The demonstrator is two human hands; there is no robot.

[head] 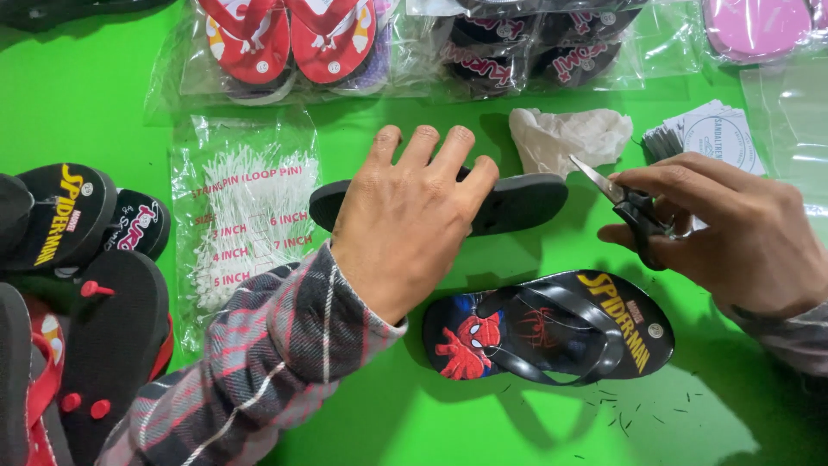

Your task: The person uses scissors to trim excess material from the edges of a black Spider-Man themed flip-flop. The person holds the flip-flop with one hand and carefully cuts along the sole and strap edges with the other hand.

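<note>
My left hand (pixel 414 220) lies flat on a black flip-flop (pixel 522 203) that rests sole up on the green table (pixel 95 103), fingers spread over its middle. My right hand (pixel 733 229) holds small black scissors (pixel 625 207), blades pointing up and left near the flip-flop's right end. Below lies a second black flip-flop (pixel 552 328) strap side up, with a red cartoon figure and yellow lettering on its footbed.
A clear bag of white loop pins (pixel 241 216) lies at left. More flip-flops (pixel 78 285) pile at the left edge. Bagged pairs (pixel 293 43) line the back. Crumpled white paper (pixel 565 134) and a stack of round tags (pixel 711 134) sit behind the scissors.
</note>
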